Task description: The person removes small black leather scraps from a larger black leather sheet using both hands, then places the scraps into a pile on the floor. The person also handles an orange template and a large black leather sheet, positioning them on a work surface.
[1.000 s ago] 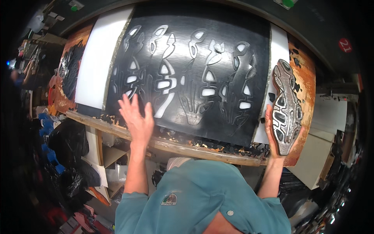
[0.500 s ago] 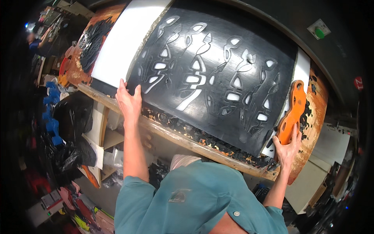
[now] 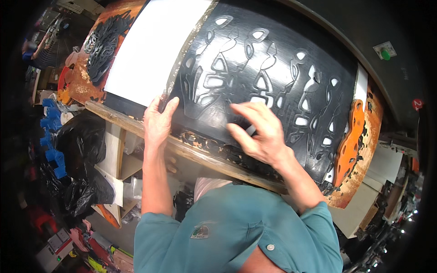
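Observation:
A large black rubber-like sheet (image 3: 191,119), cut through with rows of sole-like outlines and holes, lies over a white board (image 3: 141,54). At the sheet's near left corner, my left hand (image 3: 157,123) rests by the edge, its thumb and fingers apart. Over the near middle of the sheet is my right hand (image 3: 261,132), thumb and fingers spread and curved, with nothing visible between them. Whether its fingertips touch the sheet I cannot tell. Along the right edge lies an orange cutting die (image 3: 349,143), long and wavy with holes, apart from both hands.
Black offcuts are heaped (image 3: 107,48) on the brown table at the far left. Scraps line the wooden front edge (image 3: 200,157). A dark machine body with a green button (image 3: 385,53) stands behind. Black plastic bags (image 3: 84,141) and blue pieces (image 3: 51,123) are at lower left.
My right hand has left the orange die and moved left over the black sheet. The die stays at the right edge. My left hand remains near the sheet's left corner.

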`<state>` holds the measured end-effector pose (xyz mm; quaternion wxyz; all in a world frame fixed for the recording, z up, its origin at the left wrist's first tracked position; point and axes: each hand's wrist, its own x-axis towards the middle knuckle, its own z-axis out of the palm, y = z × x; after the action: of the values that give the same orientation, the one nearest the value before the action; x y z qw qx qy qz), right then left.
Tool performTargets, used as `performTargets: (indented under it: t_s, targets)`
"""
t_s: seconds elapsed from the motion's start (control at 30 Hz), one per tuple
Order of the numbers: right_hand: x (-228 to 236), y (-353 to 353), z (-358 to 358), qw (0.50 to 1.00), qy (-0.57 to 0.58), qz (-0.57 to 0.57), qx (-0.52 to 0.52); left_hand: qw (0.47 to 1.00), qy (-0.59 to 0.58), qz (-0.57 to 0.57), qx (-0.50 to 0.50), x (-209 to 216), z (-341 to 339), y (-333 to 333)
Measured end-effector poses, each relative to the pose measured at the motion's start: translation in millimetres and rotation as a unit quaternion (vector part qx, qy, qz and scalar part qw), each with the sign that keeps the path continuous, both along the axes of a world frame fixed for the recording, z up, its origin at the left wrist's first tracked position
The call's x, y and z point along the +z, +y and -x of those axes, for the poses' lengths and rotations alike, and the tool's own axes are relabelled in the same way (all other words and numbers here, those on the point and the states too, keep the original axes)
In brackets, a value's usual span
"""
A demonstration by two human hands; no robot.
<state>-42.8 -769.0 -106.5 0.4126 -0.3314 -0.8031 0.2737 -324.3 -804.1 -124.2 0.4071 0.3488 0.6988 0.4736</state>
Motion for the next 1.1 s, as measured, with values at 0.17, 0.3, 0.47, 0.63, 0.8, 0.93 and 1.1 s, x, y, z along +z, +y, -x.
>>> performTargets:
  t_s: [0.17, 0.3, 0.47, 0.63, 0.8, 0.93, 1.1]
  targets:
    - [-19, 17, 89, 0.999, -0.037, -0.003, 0.016, 0.955, -0.289, -0.059, -0.034, 4, -2, 7]
    - [-33, 20, 99, 0.992, 0.049, 0.105, -0.050, 0.925, -0.368, -0.051, -0.082, 1, 6, 6]
    - [-35, 30, 66, 0.869, 0.285, 0.382, -0.135, 0.995, -0.081, -0.051, -0.036, -5, 20, 6]
    - [-28, 39, 49, 0.790, 0.422, 0.439, -0.074, 0.905, 0.333, -0.259, -0.051, 14, -9, 16]
    - [-19, 41, 47, 0.829, 0.372, 0.418, -0.026, 0.931, 0.214, -0.217, -0.199, 30, -66, 50]
    - [-18, 46, 38, 0.798, 0.413, 0.439, 0.020, 0.906, 0.188, -0.296, -0.238, 24, -74, 69]
    - [-17, 42, 46, 0.839, 0.372, 0.394, -0.038, 0.893, 0.177, -0.332, -0.248, 8, -69, 77]
